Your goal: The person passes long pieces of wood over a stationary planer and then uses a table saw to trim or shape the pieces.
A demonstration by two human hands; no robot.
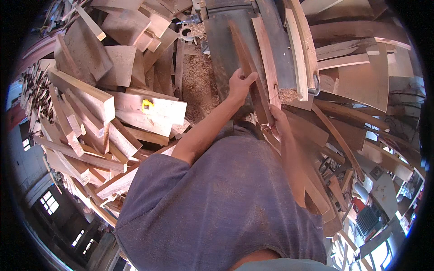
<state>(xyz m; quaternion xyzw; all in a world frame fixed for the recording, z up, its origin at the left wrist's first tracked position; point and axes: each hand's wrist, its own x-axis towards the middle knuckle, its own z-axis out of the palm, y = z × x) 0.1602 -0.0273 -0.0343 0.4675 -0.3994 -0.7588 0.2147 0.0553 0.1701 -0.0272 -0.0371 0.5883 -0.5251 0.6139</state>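
Note:
A long, narrow brown wooden board [258, 100] lies lengthwise over the dark grey metal bed [220, 40] of a woodworking machine. My left hand [242, 84] is closed over the middle of this board, thumb raised along its edge. At its near end, close to my body, my right hand [279, 118] grips the same board; some of its fingers are hidden beneath. A reddish wooden strip [266, 54] runs along the board's right side. Between the board and my shirt, pale shavings [249, 118] show.
On the left, planks and offcuts [86, 95] are heaped, with a yellow tape measure [147, 105] on a pale beam [129, 108]. Sawdust [197, 83] covers the area left of the bed. Pale strips [296, 58] line its right; more boards [357, 81] lean beyond.

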